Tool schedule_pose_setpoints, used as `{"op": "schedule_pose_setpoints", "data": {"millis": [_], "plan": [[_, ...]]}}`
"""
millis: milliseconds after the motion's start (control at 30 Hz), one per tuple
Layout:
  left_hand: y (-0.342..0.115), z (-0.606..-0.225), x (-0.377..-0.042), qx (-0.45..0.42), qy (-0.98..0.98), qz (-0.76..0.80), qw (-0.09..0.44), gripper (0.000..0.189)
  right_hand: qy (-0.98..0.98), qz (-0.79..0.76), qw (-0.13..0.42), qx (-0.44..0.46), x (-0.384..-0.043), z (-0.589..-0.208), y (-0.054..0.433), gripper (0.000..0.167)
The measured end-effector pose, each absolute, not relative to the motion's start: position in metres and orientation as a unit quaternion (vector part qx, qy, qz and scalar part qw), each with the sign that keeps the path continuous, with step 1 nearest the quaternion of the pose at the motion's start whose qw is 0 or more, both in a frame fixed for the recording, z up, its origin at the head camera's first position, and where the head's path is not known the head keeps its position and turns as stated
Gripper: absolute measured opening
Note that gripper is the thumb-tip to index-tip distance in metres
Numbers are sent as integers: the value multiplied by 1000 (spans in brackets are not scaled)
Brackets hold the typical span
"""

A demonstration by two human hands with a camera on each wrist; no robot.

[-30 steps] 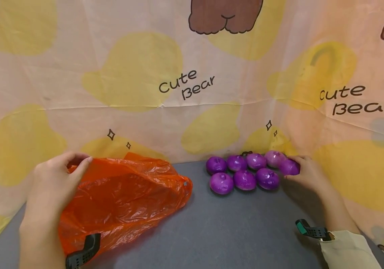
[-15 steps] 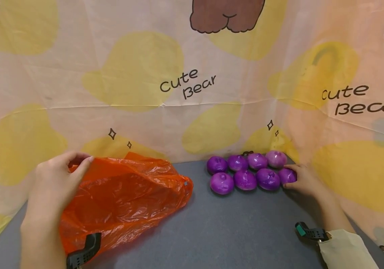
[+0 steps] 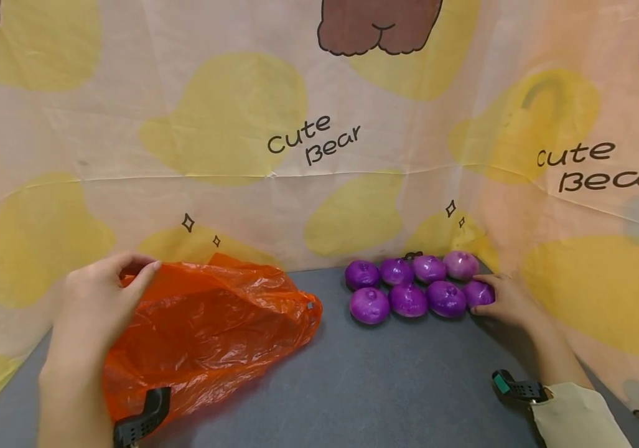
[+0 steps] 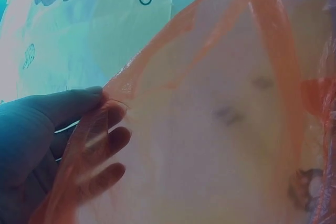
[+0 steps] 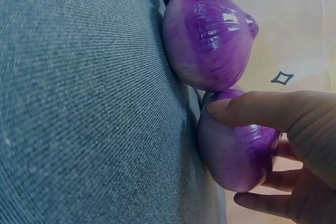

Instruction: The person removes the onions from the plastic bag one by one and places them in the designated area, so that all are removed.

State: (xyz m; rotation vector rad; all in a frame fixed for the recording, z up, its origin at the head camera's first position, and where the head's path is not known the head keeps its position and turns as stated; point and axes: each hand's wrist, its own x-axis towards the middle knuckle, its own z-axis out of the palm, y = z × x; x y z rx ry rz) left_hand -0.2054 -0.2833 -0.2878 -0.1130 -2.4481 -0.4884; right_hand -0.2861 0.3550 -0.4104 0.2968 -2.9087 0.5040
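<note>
At the left, my left hand (image 3: 95,305) pinches the rim of an orange plastic bag (image 3: 213,330) between thumb and fingers. Through the thin film in the left wrist view, several fingertips (image 4: 113,142) show behind the bag's edge. My right hand (image 3: 512,305) grips a purple onion (image 3: 478,294) at the right end of the front row. The right wrist view has the thumb on one side of this onion (image 5: 231,156) and fingers on the other. It sits on the table close against a neighbouring onion (image 5: 210,40).
Several more purple onions (image 3: 409,300) stand in two rows on the grey table (image 3: 364,386), near the back wall. A printed cloth (image 3: 229,124) hangs behind and along the right side. Black wrist mounts (image 3: 151,414) are worn on both arms.
My right hand has brought its onion down and toward me, from beside the back row to the end of the front row. The left hand keeps its hold on the bag, almost still.
</note>
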Motion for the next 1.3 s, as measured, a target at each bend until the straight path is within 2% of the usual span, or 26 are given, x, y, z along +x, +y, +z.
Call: {"op": "schedule_pose_setpoints", "data": {"millis": [333, 633, 933, 1067, 1133, 1200, 1300], "plan": [[-277, -293, -209, -59, -933, -206, 288, 19, -967, 195, 100, 128, -288, -405, 357, 77], [-280, -293, -215, -65, -963, -203, 162, 22, -958, 184, 160, 154, -287, -385, 349, 67], [-285, -303, -218, -87, -976, -198, 38, 17, -965, 175, 144, 131, -271, -354, 315, 70], [-282, -305, -218, -82, -977, -198, -1, 17, -965, 173, 147, 133, -265, -340, 295, 72], [-275, -306, -217, -81, -977, -195, 0, 22, -964, 172, 149, 137, -262, -334, 283, 72], [-264, -306, -217, -75, -978, -194, 28, 26, -961, 179, 152, 147, -258, -329, 270, 72], [-239, -309, -218, -68, -969, -201, 127, 26, -952, 204, 150, 170, -254, -327, 246, 70]]}}
